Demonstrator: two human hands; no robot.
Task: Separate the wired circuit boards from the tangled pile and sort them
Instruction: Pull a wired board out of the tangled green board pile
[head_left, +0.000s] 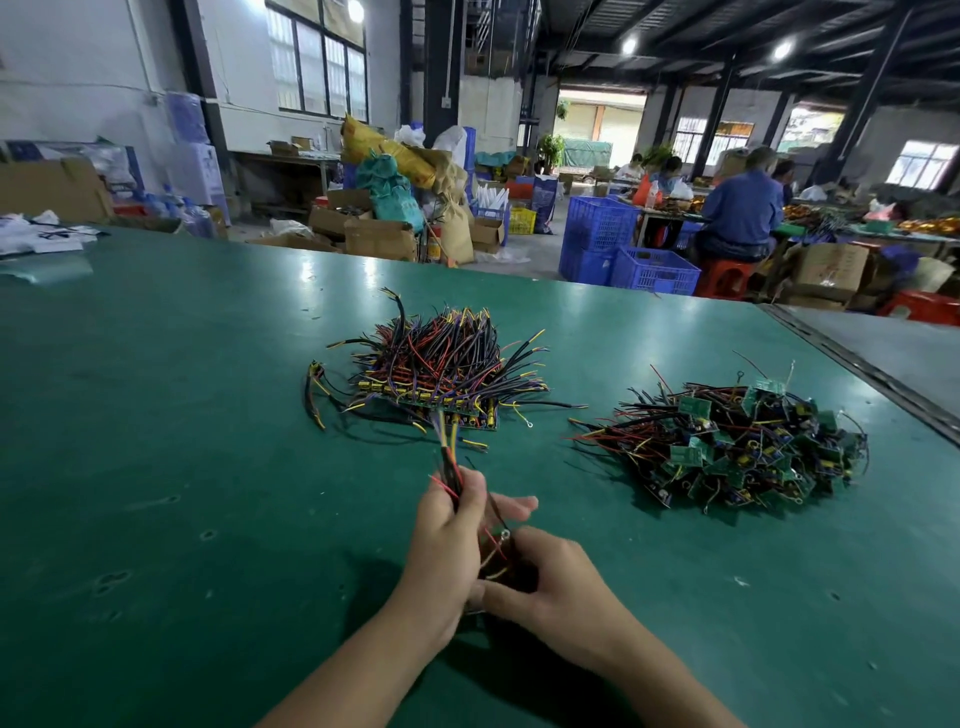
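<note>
Left hand (447, 530) clasped wire bundle (450, 467); right hand (553, 584) pinched its lower end, board hidden. Aligned stack (431, 374) just beyond; tangled pile (737, 447) at right, sizeable. Sorting seemingly about half done.

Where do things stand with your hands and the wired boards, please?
Left hand grips a wire bundle; right hand holds its lower end. Neat stack ahead, tangled pile to the right. Nothing in the way.
</note>
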